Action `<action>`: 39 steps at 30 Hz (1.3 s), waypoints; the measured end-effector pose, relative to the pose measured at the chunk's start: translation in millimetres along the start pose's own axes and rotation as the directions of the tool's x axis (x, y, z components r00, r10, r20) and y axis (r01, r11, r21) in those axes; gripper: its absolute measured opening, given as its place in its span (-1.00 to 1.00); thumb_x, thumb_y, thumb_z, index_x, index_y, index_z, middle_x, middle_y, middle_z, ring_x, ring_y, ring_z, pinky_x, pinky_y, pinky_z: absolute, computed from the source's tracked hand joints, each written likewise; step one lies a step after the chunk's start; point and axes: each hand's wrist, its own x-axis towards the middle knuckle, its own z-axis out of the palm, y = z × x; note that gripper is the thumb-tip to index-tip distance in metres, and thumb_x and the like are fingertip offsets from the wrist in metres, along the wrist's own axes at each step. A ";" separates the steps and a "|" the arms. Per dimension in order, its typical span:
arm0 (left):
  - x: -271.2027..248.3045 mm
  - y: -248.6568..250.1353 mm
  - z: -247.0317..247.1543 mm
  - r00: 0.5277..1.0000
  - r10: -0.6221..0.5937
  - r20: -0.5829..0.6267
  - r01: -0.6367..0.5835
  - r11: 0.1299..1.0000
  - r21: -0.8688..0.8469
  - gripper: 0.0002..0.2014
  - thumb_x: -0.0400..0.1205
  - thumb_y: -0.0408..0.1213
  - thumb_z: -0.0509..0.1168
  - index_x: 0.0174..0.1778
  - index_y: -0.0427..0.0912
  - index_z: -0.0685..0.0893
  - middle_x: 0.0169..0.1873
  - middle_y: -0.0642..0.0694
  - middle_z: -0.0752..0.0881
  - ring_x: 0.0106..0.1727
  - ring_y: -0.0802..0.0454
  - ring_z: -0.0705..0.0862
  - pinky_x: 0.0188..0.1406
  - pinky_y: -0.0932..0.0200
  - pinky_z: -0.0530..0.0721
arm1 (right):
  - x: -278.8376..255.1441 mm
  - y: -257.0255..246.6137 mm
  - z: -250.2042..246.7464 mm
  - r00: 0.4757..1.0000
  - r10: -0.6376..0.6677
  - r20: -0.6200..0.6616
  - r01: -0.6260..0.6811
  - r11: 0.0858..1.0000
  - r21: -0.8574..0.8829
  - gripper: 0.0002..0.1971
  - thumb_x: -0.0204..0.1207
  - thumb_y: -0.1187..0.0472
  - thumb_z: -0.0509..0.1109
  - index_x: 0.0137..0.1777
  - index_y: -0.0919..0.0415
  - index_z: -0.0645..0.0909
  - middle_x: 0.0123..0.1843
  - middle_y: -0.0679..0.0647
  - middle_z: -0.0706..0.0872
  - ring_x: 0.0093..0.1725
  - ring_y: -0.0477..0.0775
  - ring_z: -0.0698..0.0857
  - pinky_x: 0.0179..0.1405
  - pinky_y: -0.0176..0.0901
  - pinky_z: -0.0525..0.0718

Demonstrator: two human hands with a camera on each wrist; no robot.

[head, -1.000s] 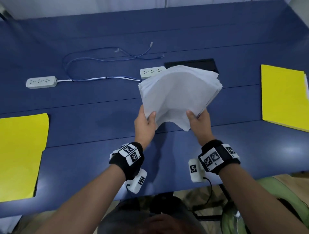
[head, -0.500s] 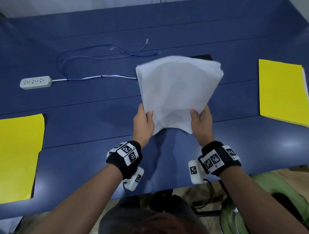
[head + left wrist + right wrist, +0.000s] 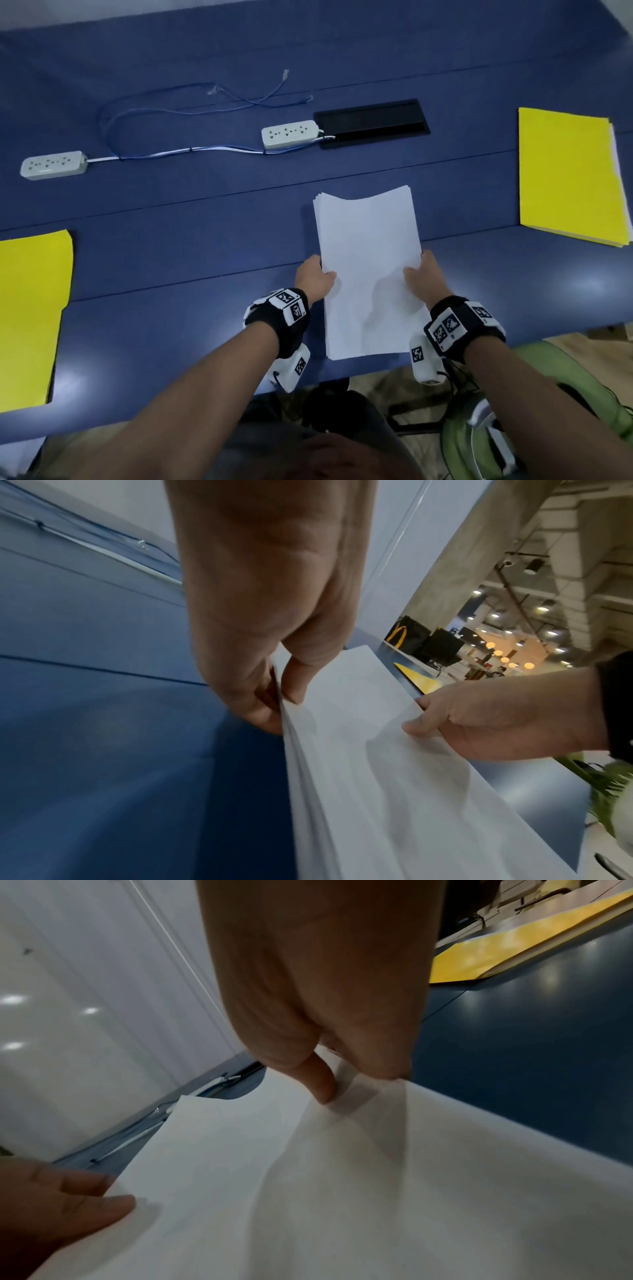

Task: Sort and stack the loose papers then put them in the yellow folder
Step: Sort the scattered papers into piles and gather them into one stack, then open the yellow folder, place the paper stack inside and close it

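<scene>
A squared stack of white papers [image 3: 368,270] lies lengthwise over the near part of the blue table [image 3: 171,260]. My left hand [image 3: 315,279] pinches the stack's left edge, thumb on top, as the left wrist view shows on the papers [image 3: 377,764]. My right hand [image 3: 423,279] pinches the right edge the same way, thumb on the papers [image 3: 308,1177]. A yellow folder [image 3: 568,178] with white sheets inside lies at the far right. Another yellow folder [image 3: 30,308] lies at the left edge.
Two white power strips [image 3: 289,133] [image 3: 53,164] joined by blue cables [image 3: 171,109] lie across the back. A black cable hatch [image 3: 371,123] is set in the table behind the papers. A green bag [image 3: 548,411] sits below the table's near edge at right.
The fanned, raised papers have come down toward me and now lie flat and squared as one stack. Both hands moved down and nearer with it, still gripping the side edges.
</scene>
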 end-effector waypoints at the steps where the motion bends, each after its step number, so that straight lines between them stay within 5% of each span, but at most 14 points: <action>1: 1.9 -3.3 2.6 1.000 -0.009 -0.001 0.009 1.000 0.009 -0.77 0.65 -0.32 0.31 0.21 -0.28 0.60 0.13 -0.12 0.68 0.11 -0.05 0.64 -0.02 0.22 0.49 | 1.0 4.3 1.2 1.000 0.019 0.012 -0.019 0.999 -0.031 -0.71 0.55 0.43 0.19 0.28 0.37 0.40 0.04 0.12 0.56 0.02 0.15 0.53 -0.04 -0.14 0.45; 6: 6.9 -20.0 1.4 0.996 -0.045 -0.075 0.045 0.999 -0.002 -0.72 0.54 -0.34 0.29 0.16 -0.19 0.70 0.03 -0.04 0.78 0.11 -0.02 0.72 0.01 0.24 0.60 | 3.3 8.6 14.5 0.997 0.042 -0.063 -0.045 0.998 -0.035 -0.42 0.42 0.44 0.27 0.49 0.29 0.35 0.31 0.23 0.58 0.30 0.28 0.58 0.19 -0.03 0.57; 9: 4.0 -26.6 -14.1 0.990 -0.043 -0.136 0.043 0.999 -0.008 -0.67 0.62 -0.36 0.24 0.32 -0.19 0.62 0.13 -0.07 0.73 0.20 -0.01 0.67 0.05 0.30 0.54 | -4.0 -2.4 28.7 0.976 -0.058 -0.211 0.018 0.982 -0.186 -0.29 0.33 0.38 0.33 0.54 0.19 0.31 0.44 0.23 0.40 0.42 0.31 0.41 0.49 0.15 0.36; 12: 3.3 -37.0 -40.6 0.984 -0.028 -0.175 0.024 0.999 -0.022 -0.69 0.67 -0.34 0.22 0.33 -0.17 0.61 0.10 -0.02 0.72 0.19 0.01 0.66 0.03 0.30 0.55 | -13.2 -19.4 45.9 0.951 -0.194 -0.239 0.138 0.963 -0.230 -0.34 0.35 0.35 0.35 0.51 0.13 0.38 0.47 0.20 0.36 0.45 0.29 0.37 0.49 0.17 0.26; 20: -9.7 -105.4 -155.7 0.945 0.008 -0.326 0.014 0.998 0.065 -0.70 0.64 -0.39 0.25 0.29 -0.27 0.63 0.04 -0.19 0.78 0.14 -0.13 0.71 0.01 0.23 0.58 | -37.4 -91.3 122.3 0.922 -0.388 0.004 0.381 0.902 -0.202 -0.56 0.43 0.25 0.38 0.32 0.00 0.52 0.21 -0.01 0.55 0.26 0.09 0.56 0.31 -0.01 0.28; 24: -25.5 -169.2 -224.8 0.893 -0.033 -0.449 0.096 0.988 0.118 -0.69 0.60 -0.43 0.25 0.27 -0.30 0.63 0.12 -0.30 0.74 0.19 -0.27 0.68 0.16 0.00 0.62 | -63.2 -132.3 186.0 0.901 -0.413 0.131 0.430 0.888 -0.162 -0.62 0.44 0.22 0.40 0.26 -0.05 0.56 0.16 -0.06 0.56 0.16 0.02 0.60 0.40 0.15 0.40; 28: -43.3 -234.1 -286.3 0.839 -0.086 -0.537 0.176 0.977 0.118 -0.69 0.61 -0.44 0.26 0.29 -0.33 0.58 0.23 -0.38 0.59 0.20 -0.34 0.59 0.14 0.00 0.52 | -87.8 -161.1 257.0 0.837 -0.454 0.306 0.504 0.858 -0.103 -0.68 0.46 0.22 0.42 0.19 -0.07 0.57 0.12 -0.06 0.55 0.12 -0.02 0.60 0.38 0.34 0.47; 35: -54.0 -325.9 -364.3 0.805 -0.175 -0.567 0.272 0.958 0.091 -0.56 0.56 -0.30 0.41 0.37 -0.24 0.56 0.28 -0.34 0.49 0.26 -0.39 0.54 0.20 -0.13 0.56 | -131.7 -209.7 371.4 0.772 -0.385 0.505 0.489 0.868 -0.087 -0.62 0.44 0.31 0.41 0.27 0.12 0.61 0.08 0.03 0.66 0.10 0.07 0.66 0.19 -0.07 0.63; 39: -54.0 -346.2 -380.2 0.797 -0.310 -0.519 0.439 0.886 0.145 -0.24 0.51 -0.03 0.50 0.54 -0.23 0.34 0.53 -0.35 0.26 0.46 -0.42 0.34 0.30 -0.28 0.53 | -154.3 -230.7 420.1 0.749 -0.359 0.557 0.482 0.872 -0.087 -0.64 0.45 0.35 0.37 0.25 0.15 0.63 0.02 0.03 0.67 -0.02 0.01 0.64 -0.07 -0.36 0.53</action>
